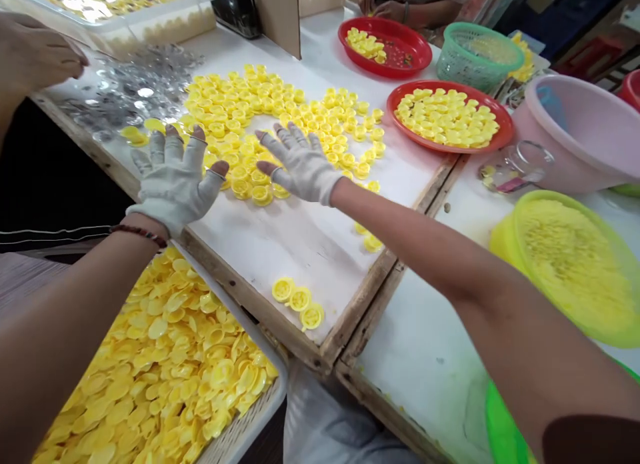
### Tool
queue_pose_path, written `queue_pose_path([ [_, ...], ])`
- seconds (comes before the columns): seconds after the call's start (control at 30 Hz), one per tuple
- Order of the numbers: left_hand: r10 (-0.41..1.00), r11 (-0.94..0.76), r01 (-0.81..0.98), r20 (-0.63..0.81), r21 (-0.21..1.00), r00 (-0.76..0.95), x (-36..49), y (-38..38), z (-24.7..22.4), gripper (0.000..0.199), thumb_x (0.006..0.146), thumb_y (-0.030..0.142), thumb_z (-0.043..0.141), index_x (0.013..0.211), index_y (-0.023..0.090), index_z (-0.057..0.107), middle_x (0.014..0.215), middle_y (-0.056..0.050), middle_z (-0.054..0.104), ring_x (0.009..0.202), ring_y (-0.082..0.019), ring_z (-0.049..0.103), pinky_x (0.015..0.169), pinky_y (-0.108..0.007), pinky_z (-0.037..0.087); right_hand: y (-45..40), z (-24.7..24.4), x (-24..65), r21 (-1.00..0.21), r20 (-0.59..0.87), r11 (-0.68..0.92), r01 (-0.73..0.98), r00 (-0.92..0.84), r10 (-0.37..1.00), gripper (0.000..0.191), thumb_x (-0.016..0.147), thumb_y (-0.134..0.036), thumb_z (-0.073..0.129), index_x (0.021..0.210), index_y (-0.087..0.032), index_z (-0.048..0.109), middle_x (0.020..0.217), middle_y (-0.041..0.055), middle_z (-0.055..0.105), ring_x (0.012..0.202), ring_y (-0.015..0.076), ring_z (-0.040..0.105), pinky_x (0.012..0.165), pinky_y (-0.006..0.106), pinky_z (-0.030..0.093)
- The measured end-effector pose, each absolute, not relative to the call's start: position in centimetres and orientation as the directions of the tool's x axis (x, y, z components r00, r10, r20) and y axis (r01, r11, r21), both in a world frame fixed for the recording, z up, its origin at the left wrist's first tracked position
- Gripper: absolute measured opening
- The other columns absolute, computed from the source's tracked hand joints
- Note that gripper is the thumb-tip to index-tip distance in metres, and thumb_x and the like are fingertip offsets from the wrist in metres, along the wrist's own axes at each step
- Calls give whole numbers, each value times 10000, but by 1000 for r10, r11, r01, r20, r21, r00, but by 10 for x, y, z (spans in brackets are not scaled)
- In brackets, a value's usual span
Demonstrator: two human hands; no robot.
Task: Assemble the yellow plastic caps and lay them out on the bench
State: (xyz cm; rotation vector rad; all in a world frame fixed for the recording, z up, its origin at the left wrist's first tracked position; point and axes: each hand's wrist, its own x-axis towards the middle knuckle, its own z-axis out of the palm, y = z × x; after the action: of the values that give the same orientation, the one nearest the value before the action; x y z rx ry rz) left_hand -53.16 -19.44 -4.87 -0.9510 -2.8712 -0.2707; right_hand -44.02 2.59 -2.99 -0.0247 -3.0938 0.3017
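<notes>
Many small round yellow plastic pieces (235,107) are spread over the white tabletop (300,237). My left hand (175,177), in a white glove with bare fingertips, is spread at the table's left edge, by the near left side of the pieces. My right hand (300,161), gloved the same way, reaches over the middle of the pieces with its fingers apart. Neither hand holds anything that shows. Three yellow pieces (300,299) lie in a row near the front corner. Silvery discs (135,91) are scattered beyond my left hand.
A basket (280,384) of yellow pieces stands below the table edge. Another person's hand (40,51) is at the left. Red trays (505,127), a pink basin (575,131), a glass jar (525,167) and a yellow-green bowl (505,231) stand at the right.
</notes>
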Motion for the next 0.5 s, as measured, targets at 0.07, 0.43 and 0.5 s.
queue_pose_path([
  [0.07, 682, 705, 701, 166, 112, -712, -480, -196, -46, 796, 1052, 628, 154, 1674, 133, 180, 1741, -197, 105, 1611, -369, 68, 1280, -588, 77, 62, -24, -402, -161, 52, 987, 30, -998, 38, 704, 1090, -539, 140, 1691, -174, 134, 1755, 126, 159, 1603, 416, 60, 1244, 635, 78],
  [0.43, 940, 334, 934, -107, 123, -323, -312, -190, -75, 671, 984, 566, 515, 1601, 309, 449, 1703, -190, 252, 1571, -458, 209, 1214, -737, 208, 108, -63, -283, -14, -233, 1000, 6, -972, 3, 845, 970, -652, 503, 1679, -289, 221, 1761, 175, -17, 1597, 478, 63, 1176, 755, 110],
  [0.5, 940, 338, 935, -96, 111, -329, -322, -186, -75, 683, 979, 552, 539, 1608, 307, 436, 1703, -195, 242, 1571, -460, 211, 1211, -739, 209, 103, -63, -289, -20, -249, 999, 49, -968, 42, 812, 990, -644, 467, 1679, -294, 219, 1762, 171, -4, 1600, 466, 74, 1183, 743, 127],
])
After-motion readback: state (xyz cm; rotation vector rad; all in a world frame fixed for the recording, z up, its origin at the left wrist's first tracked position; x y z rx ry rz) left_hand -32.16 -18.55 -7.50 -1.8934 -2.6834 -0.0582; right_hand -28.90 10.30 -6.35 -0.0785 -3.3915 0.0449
